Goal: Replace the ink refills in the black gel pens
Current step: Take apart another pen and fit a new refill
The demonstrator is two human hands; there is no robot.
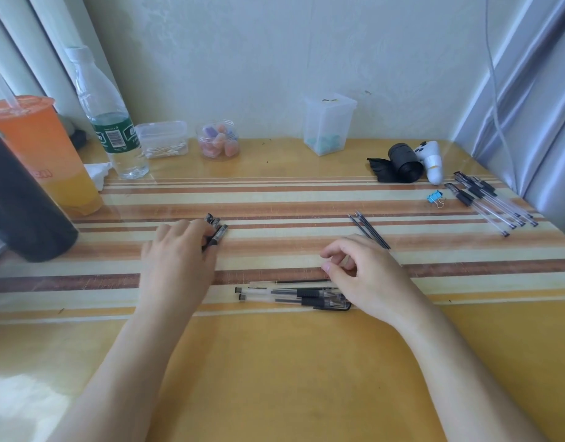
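Observation:
Two black gel pens (284, 295) with clear barrels lie side by side near the table's middle. A thin black refill (302, 281) lies just beyond them. My right hand (367, 272) hovers at the pens' right end, its fingers loosely curled and holding nothing, with the thumb tip close to the refill's end. My left hand (179, 253) lies palm down to the left, its fingertips curled round one of a few short black pen caps (215, 232). Three loose refills (369, 229) lie beyond my right hand.
Several more gel pens (491, 202) lie at the right edge beside a blue binder clip (434, 198). A black roll (404, 162) and a white controller (431, 161) sit behind them. An orange drink cup (42, 148), a water bottle (109, 116) and small clear containers (329, 122) line the back.

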